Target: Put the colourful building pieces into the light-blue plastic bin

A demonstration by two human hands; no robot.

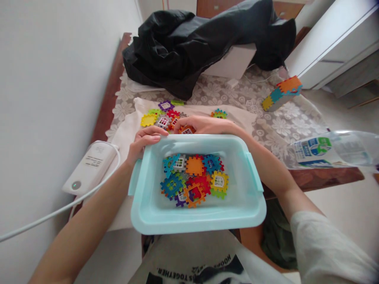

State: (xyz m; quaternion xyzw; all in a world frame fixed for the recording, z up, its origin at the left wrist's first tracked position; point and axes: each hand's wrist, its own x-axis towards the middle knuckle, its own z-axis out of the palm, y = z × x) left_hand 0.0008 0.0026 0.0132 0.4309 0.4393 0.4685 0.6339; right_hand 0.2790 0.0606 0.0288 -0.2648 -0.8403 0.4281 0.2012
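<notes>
Tabletop (pixel 284 122) carries a lace-pattern cover; black jacket (pixel 207 39) heaped at 12 o'clock over a white box (pixel 233 61). At 2 o'clock, a built block of coloured tiles (pixel 282 94); at 3 o'clock a clear plastic bottle (pixel 334 149) lying on its side, reaching past the tabletop edge. At 9 o'clock a white device (pixel 90 167) with a lit green dot, cable trailing toward 8 o'clock. A white cloth (pixel 130 130) lies under the loose puzzle tiles (pixel 162 116), scattered at 11 to 12 o'clock just beyond the hands. Light-blue bin (pixel 245 205) sits at centre, near the tabletop's close edge — inside it a pile of coloured tiles (pixel 194 179). The bin's far rim hides part of both hands. Left hand (pixel 145 142): fingers curled over the bin's far-left rim, grip closed on the rim. Right hand (pixel 204 125): lying just behind the far rim, fingers spread flat and covering an orange tile (pixel 186 130) on the cloth — whether the grip has closed on it cannot be told.
</notes>
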